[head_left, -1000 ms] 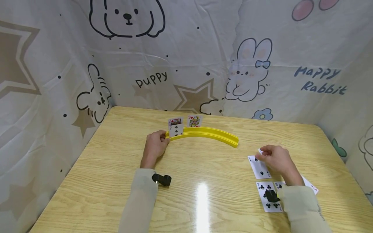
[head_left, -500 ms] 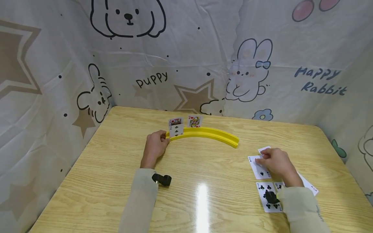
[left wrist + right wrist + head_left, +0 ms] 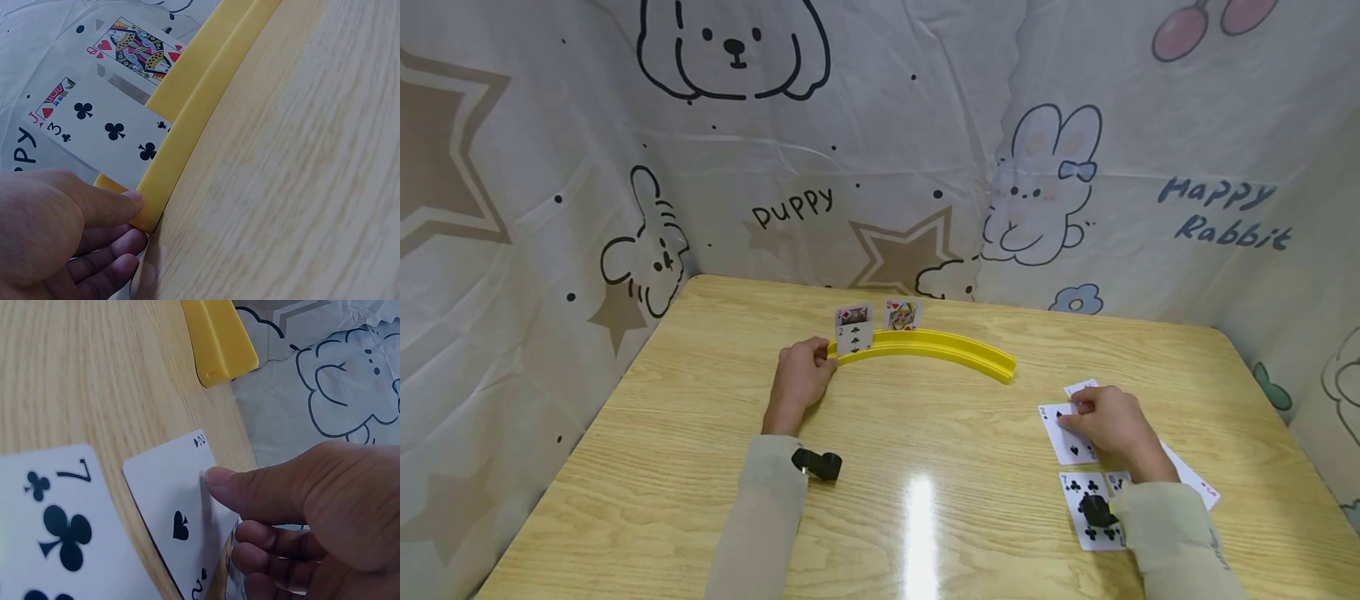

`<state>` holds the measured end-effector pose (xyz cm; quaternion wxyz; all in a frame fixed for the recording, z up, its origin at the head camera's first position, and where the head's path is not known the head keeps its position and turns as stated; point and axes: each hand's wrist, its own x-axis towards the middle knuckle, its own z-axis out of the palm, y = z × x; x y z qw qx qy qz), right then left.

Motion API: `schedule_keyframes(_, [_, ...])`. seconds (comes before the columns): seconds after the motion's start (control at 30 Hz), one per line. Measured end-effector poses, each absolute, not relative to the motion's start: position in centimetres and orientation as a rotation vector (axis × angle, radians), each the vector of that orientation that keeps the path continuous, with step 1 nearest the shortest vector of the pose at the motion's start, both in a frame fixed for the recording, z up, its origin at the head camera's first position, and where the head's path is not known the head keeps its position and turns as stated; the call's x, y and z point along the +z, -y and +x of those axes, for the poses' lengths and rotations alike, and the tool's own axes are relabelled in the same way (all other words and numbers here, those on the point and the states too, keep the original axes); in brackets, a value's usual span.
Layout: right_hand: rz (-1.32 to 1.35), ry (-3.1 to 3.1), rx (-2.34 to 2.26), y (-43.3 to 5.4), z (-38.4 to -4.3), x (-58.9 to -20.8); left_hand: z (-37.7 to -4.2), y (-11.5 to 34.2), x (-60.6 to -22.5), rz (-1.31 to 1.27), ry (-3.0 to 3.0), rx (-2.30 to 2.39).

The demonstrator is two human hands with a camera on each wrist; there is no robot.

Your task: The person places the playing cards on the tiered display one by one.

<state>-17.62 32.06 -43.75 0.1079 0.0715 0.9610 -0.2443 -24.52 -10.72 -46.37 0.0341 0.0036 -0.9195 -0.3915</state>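
In the head view my left hand (image 3: pixel 801 375) pinches the left end of a curved yellow card holder (image 3: pixel 936 342). The left wrist view has my thumb (image 3: pixel 128 203) on its front wall and my fingers curled below. A three of clubs (image 3: pixel 112 128) stands in the holder, overlapping a jack of hearts (image 3: pixel 47 106); the queen of hearts (image 3: pixel 140 53) stands apart behind. To the right my right hand (image 3: pixel 1116 425) holds the edge of a two of spades (image 3: pixel 172 494), thumb on its face, fingers curled at its far side. Past my index finger another card (image 3: pixel 1080 387) is mostly covered.
A seven of clubs (image 3: pixel 1086 517) lies nearer on the wooden table (image 3: pixel 955 450), beside a partly hidden club card (image 3: pixel 1117 481). Another card (image 3: pixel 1195 479) shows by my right forearm. A printed cloth (image 3: pixel 820 150) hangs beyond the table's back edge.
My right hand has drawn slightly back, showing more of the card past my index finger. The two of spades stays in place. My left hand keeps its grip on the holder.
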Motion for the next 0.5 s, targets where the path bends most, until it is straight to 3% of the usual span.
schedule_keyframes(0.5, [0.23,-2.819,-0.722,-32.04,-17.89,-44.01,-24.67,10.8,-46.49,0.02,2.833,-1.214])
